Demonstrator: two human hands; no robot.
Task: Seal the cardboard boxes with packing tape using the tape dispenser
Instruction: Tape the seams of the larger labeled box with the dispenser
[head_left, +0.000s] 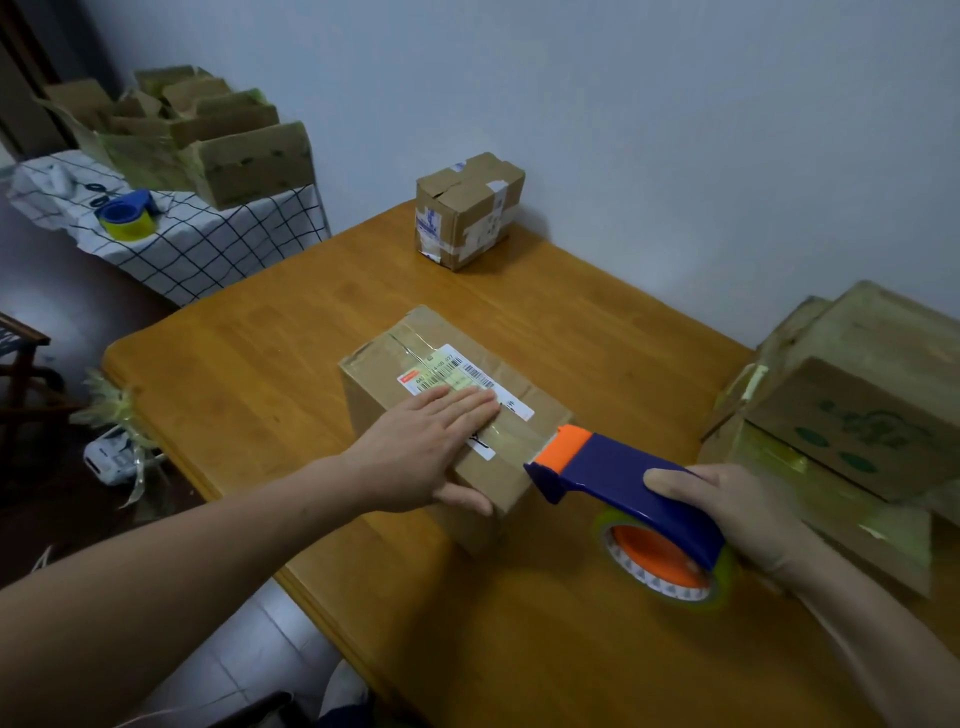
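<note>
Here, three separate lots of cardboard boxes sit on the wooden worktop (270, 364). In the middle is one closed cardboard box (410, 338) bearing a shipping label (452, 371); its contents cannot be seen. At the far edge by the wall stands one small box (467, 213), closed and patched with tape. At the right edge is a stack of boxes (857, 405), at least two, also closed. The left hand (431, 441) lies flat on top of the middle box, its fingers (467, 405) straight and together over the label and its thumb down on the near side. The right hand (737, 512) has its fingers curled round the blue and orange tape dispenser (613, 470), thumb on top. The dispenser's orange nose meets the right end of the box top, where a glossy tape strip (506, 441) runs. Its tape roll (670, 566) hangs just above the worktop. Far left, a side table (218, 244) under a checked cloth carries open cartons (208, 140) nested inside one another, too jumbled to count, and a second dispenser (127, 213), making two in all.
</note>
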